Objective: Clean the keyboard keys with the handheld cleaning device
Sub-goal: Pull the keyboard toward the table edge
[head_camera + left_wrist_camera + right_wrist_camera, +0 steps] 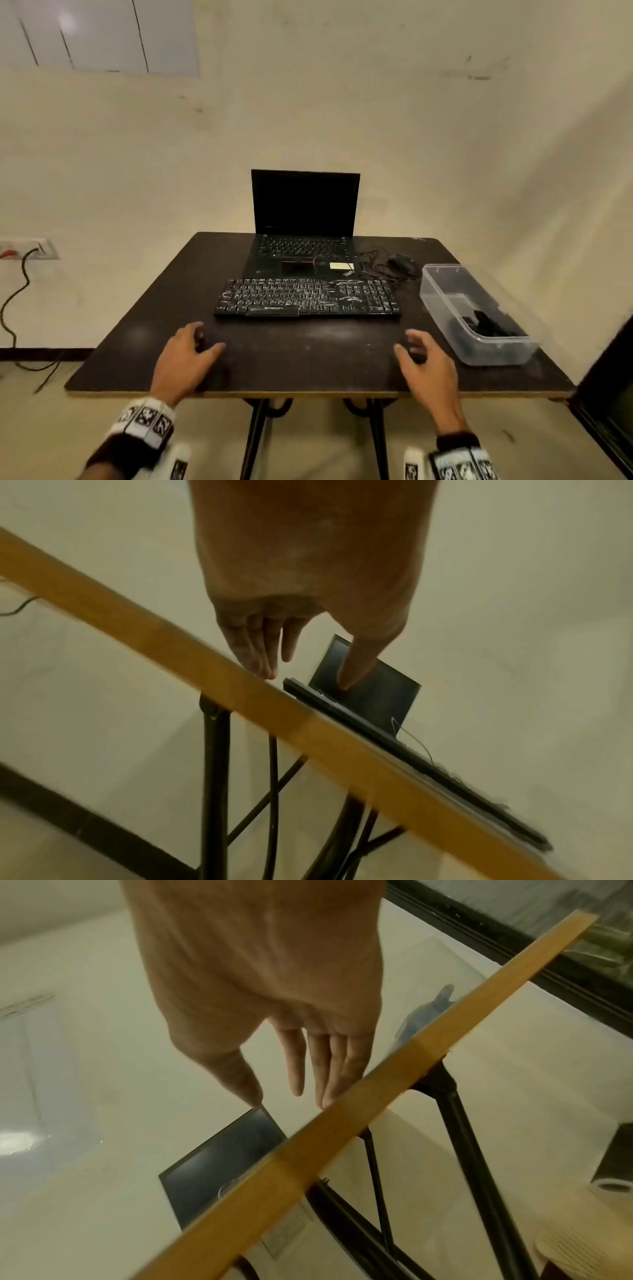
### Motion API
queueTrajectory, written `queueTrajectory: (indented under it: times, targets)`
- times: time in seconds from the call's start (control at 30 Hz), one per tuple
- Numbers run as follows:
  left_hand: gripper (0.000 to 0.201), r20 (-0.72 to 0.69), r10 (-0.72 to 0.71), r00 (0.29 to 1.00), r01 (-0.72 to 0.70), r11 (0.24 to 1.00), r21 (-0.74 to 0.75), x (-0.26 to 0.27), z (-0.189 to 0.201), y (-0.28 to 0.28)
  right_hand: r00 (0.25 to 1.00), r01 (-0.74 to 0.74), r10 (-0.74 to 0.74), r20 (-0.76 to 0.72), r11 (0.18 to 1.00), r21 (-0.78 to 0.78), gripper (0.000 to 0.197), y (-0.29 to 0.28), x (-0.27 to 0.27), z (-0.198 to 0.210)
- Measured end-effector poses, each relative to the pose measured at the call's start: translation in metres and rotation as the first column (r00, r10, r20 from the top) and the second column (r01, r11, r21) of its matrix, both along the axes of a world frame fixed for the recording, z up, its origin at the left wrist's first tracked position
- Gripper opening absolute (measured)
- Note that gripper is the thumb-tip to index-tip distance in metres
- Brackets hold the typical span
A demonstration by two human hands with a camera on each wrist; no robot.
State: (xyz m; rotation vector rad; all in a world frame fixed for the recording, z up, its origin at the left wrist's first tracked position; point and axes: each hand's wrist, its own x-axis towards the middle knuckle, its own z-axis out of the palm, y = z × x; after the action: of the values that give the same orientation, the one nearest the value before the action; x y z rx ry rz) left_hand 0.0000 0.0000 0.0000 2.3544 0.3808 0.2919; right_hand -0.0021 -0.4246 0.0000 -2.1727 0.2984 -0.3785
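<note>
1. The left hand (186, 356) is over the near part of the table (308, 363). Its fingers are loose and a bit spread, and it holds nothing. I cannot tell if it touches the table top.

2. The keyboard (307, 297) lies flat in the middle of the table, past both hands. It has white marks and dust on its keys. Behind it, just beside its far edge, an open laptop (305, 222) stands with a dark screen.

3. The right hand (426, 363) is also over the near part of the table. Its fingers are relaxed and spread, and it holds nothing too.

4. A tangle of thin wire with a mouse (400, 263) lies to the right of the laptop. A hand that reaches that way could catch the wire and drag the mouse along.

5. A clear plastic box (445, 291) sits on the right side of the table, near the right hand. Something black lies in its near end. I think this is the cleaning device, but it is too dark to be sure. The far end of the box looks bare.

6. The box is close to the table's right edge. I think a rough grab could push it off. It looks light, so it may slide when the hand digs inside.

7. Pressing too hard on the keys could pop one loose.
</note>
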Motion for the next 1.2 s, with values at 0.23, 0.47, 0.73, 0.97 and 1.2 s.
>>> queueTrajectory:
  times: [0.23,0.47,0.73,0.97,1.2]
  targets:
    - [0.088,-0.093,-0.082,0.992,0.023,0.856,-0.517,0.051,0.033,-0.005,0.930,-0.196,0.249,-0.269,0.958,0.210,0.101,-0.006,0.069,0.017]
    - [0.080,-0.026,-0.181,0.983,0.158,0.913,-0.377,0.038,0.009,-0.013,0.936,-0.195,0.241,-0.258,0.962,0.189,0.093,0.000,0.054,0.018]
    - [0.102,0.095,-0.170,0.981,0.181,0.976,-0.118,-0.063,-0.039,0.004,0.989,-0.090,0.096,-0.109,0.994,0.061,0.091,0.009,-0.073,-0.017]
    - [0.105,0.175,-0.155,0.972,0.149,0.988,0.045,-0.104,-0.048,-0.006,1.000,-0.022,0.023,-0.014,0.996,0.087,0.078,0.014,-0.110,-0.033]
    - [0.097,0.189,-0.160,0.969,0.153,0.987,0.050,-0.127,-0.058,-0.006,1.000,-0.018,0.016,0.017,0.991,0.134,0.071,0.014,-0.124,-0.032]
